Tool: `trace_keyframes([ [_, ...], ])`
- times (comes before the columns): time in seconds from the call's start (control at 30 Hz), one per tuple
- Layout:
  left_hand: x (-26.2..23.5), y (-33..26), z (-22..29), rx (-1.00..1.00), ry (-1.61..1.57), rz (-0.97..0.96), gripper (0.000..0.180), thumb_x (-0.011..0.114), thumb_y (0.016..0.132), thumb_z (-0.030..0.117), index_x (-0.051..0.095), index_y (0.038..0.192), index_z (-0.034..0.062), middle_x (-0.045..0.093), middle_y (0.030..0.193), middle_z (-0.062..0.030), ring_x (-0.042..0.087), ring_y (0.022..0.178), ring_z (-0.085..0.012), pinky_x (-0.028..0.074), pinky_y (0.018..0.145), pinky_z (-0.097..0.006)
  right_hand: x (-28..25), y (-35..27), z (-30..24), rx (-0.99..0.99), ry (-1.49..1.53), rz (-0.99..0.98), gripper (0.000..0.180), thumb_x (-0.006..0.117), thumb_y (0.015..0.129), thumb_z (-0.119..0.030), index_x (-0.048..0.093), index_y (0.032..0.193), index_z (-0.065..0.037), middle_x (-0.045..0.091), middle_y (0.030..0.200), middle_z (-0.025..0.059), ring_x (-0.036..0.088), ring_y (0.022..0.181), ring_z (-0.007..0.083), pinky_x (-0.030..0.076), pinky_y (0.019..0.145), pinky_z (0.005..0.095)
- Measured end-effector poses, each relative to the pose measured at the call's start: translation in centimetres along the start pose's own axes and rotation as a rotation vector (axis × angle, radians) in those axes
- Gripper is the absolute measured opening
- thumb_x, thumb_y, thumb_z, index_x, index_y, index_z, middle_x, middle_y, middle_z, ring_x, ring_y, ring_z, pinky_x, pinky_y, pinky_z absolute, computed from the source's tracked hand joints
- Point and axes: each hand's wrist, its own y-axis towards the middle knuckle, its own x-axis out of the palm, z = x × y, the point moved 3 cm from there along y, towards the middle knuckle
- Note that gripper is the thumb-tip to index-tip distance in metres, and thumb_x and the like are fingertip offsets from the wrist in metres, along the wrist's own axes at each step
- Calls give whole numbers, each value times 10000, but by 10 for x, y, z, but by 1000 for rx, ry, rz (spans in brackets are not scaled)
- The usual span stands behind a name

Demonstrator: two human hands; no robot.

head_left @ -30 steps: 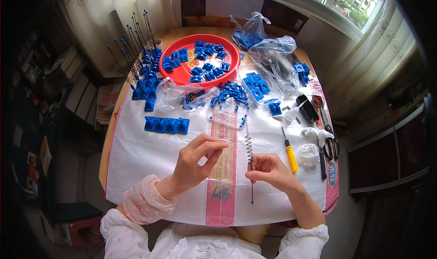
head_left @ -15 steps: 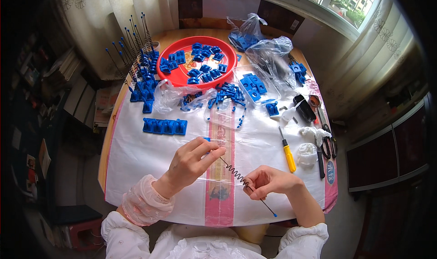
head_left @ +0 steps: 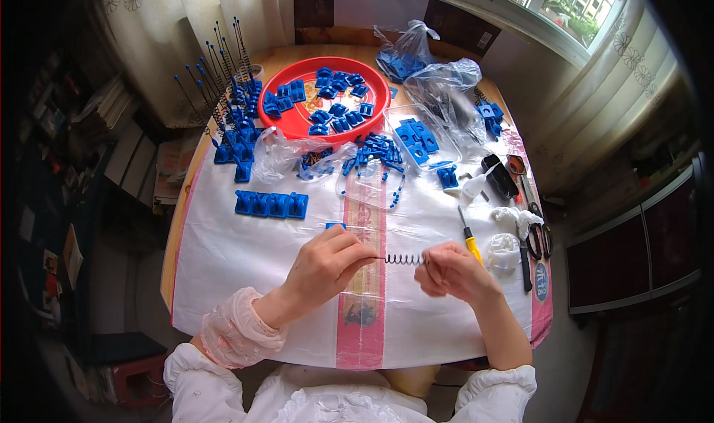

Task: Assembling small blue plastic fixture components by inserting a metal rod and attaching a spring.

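Observation:
A dark coiled spring (head_left: 404,259) stretches level between my hands over the table's middle. Its left end, a thin straight wire, is pinched between the thumb and fingers of my left hand (head_left: 325,265). My right hand (head_left: 455,270) is closed round the other end, its fingers hiding that part. The blue-tipped end of the wire does not show. A small blue plastic piece (head_left: 335,226) peeks out just behind my left hand. Farther back lies a row of blue plastic bases (head_left: 271,204), joined side by side.
A red tray (head_left: 268,118) holds blue parts at the back. Left of it stand several blue bases with upright springs (head_left: 223,88). Small blue pieces (head_left: 378,152) lie mid-table near a clear tub (head_left: 451,155). At right are a yellow screwdriver (head_left: 471,246), scissors (head_left: 537,237) and crumpled white tissue (head_left: 503,252).
My right hand has moved up and away from me, bringing the spring from slanted to level. The wire's blue-tipped end has gone out of sight. My left hand has shifted slightly right.

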Motion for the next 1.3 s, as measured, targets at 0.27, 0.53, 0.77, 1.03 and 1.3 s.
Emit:
trace_keyframes([
  [0.27, 29, -19, -4, -725, -854, -239, 179, 630, 955, 122, 715, 1045, -8, 696, 900, -21, 613, 825, -55, 491, 703, -208, -4, 16, 8, -302, -439, 401, 85, 641, 928, -61, 601, 978, -5, 591, 777, 21, 530, 655, 77, 411, 570, 226],
  [0.53, 42, -25, -8, -767, -960, -295, 218, 594, 982, 155, 701, 1079, -9, 673, 884, -4, 604, 827, -47, 487, 731, -197, -3, 19, 20, -305, -463, 416, 113, 626, 944, -75, 616, 1012, 14, 594, 775, 21, 528, 663, 73, 413, 581, 225],
  [0.77, 42, -26, -9, -798, -927, -382, 229, 571, 997, 163, 701, 1090, -1, 668, 880, 6, 594, 814, -37, 477, 704, -191, -13, 13, 6, -419, -415, 540, 188, 570, 991, -126, 638, 1031, 45, 554, 714, 11, 501, 649, 79, 403, 582, 239],
  [1.03, 43, -25, -2, -763, -975, -399, 234, 553, 1007, 156, 692, 1104, -6, 685, 914, -16, 605, 842, -51, 493, 739, -201, -10, 10, 4, -448, -393, 575, 178, 587, 966, -137, 645, 891, 13, 577, 691, 22, 501, 606, 76, 379, 574, 219],
  [1.3, 30, -16, -16, -673, -1054, -72, 299, 506, 1033, 165, 575, 1290, 28, 671, 1056, -46, 567, 826, -42, 476, 713, -195, 4, 1, 7, 114, -3, 155, 222, 574, 831, -131, 545, 656, 3, 499, 610, 67, 390, 532, 120, 288, 432, 257],
])
